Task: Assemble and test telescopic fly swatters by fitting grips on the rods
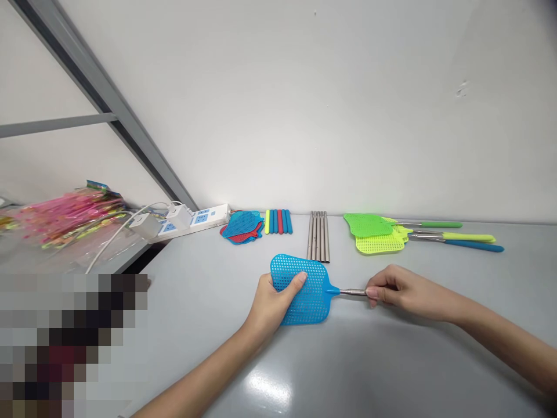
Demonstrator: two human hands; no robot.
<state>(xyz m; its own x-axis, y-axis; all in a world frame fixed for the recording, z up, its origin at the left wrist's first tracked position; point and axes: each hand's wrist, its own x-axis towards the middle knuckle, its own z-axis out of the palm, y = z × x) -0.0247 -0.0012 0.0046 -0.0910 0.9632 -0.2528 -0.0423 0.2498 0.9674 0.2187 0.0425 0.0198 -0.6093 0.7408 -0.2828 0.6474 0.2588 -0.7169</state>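
My left hand (276,305) presses on the mesh head of a blue plastic fly swatter (311,296), with the thumb on top and the fingers beneath. My right hand (391,292) pinches the swatter's thin telescopic steel shaft (352,292) between thumb and fingers. Behind them lie several steel rods (317,237) side by side. To their left are a pile of blue and red swatter heads (241,227) and a row of coloured foam handles (278,221). Finished green and yellow swatters (369,232) lie to the right, their handles pointing right.
The grey table (195,325) meets a white wall along its far edge. A white power strip (195,220) with plugged-in adapters and cables lies at the back left. Pink packaged goods (73,215) sit on a lower surface beyond the table's left edge. A pixelated patch covers the lower left.
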